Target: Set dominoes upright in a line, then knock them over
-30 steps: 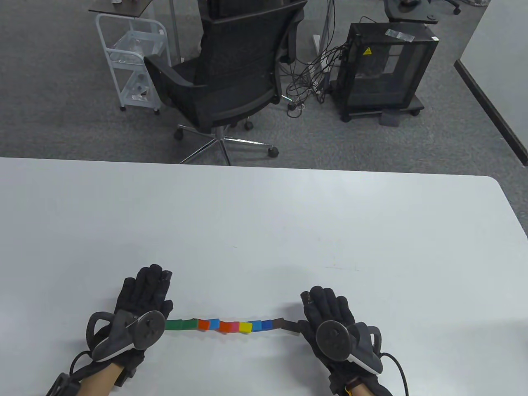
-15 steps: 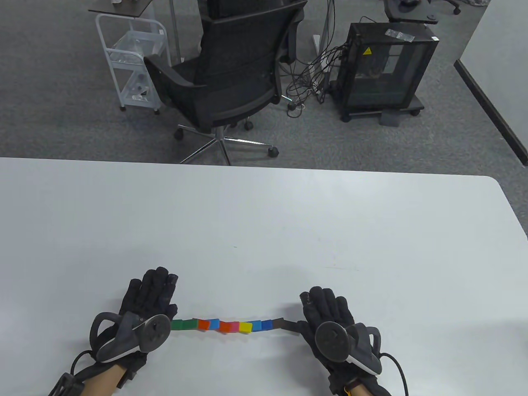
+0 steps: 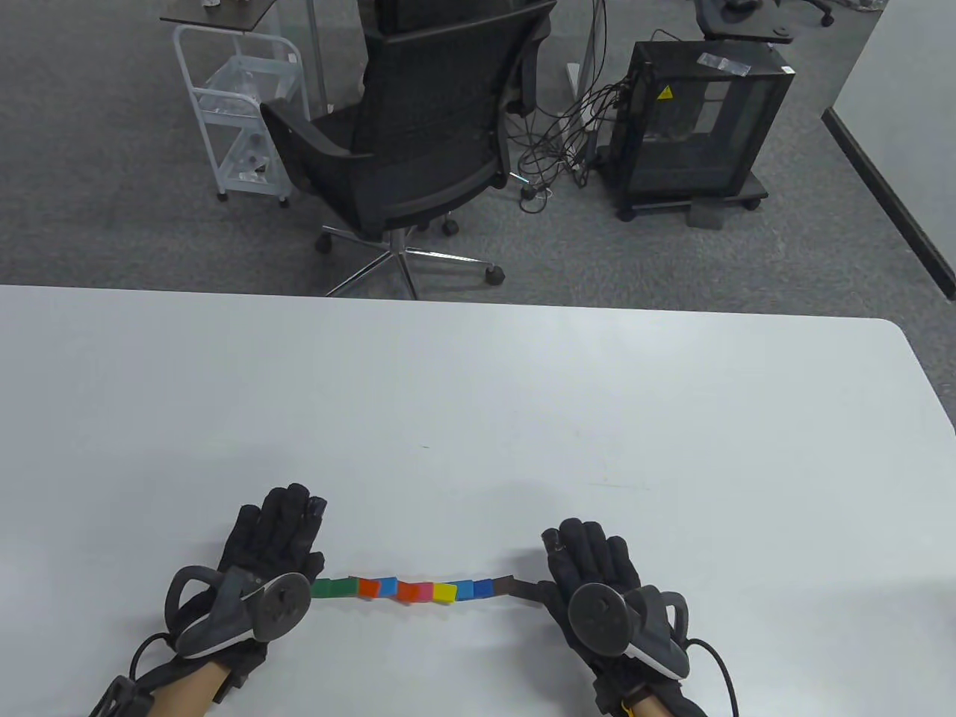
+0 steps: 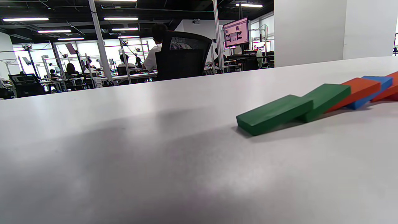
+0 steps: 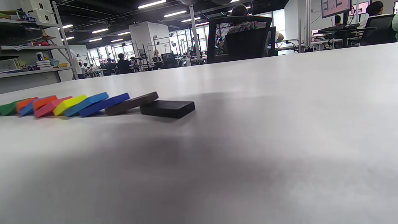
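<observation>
Near the 6 o'clock edge of the white worktop (image 3: 478, 418), a row of toppled dominoes (image 3: 418, 589) lies flat, each piece overlapping the next, running from 9 o'clock to 3 o'clock between the two gloved hands. Two green dominoes (image 4: 292, 109) end the row at 9 o'clock; orange, blue, pink and yellow pieces follow, and a brown piece leans on a black domino (image 5: 168, 108) lying flat at the 3 o'clock end. Left hand (image 3: 272, 538): fingers straight and spread, grip open, holding nothing, palm down at the green end; compared with a second ago it has shifted slightly toward 3 o'clock, closer to the row. Right hand (image 3: 594, 564): fingers extended, grip open and empty, resting at the black end, position nearly unchanged. Row of dominoes: unchanged across the frames. Beyond the worktop at 12 o'clock stand a black office chair (image 3: 418, 127) and a black cabinet (image 3: 694, 127).
</observation>
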The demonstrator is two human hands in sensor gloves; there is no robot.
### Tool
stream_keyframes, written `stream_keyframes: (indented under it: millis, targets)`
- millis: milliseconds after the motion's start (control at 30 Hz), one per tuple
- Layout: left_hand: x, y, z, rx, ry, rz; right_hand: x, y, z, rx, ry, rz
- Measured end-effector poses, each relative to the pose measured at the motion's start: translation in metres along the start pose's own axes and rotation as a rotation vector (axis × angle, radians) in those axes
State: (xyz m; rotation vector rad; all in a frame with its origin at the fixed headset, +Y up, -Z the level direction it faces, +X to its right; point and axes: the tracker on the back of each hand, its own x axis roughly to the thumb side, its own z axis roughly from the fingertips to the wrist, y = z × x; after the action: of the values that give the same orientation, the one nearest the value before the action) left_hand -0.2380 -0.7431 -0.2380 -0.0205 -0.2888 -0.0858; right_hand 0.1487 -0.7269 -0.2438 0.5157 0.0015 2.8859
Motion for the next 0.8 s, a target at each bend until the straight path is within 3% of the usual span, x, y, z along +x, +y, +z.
stream_keyframes:
  millis: [800]
  targets:
    - [-0.0030, 0.0004, -0.0001, -0.027, 0.015, 0.038, 0.0049, 0.0037, 0.0004, -0.034, -0.014, 0.032]
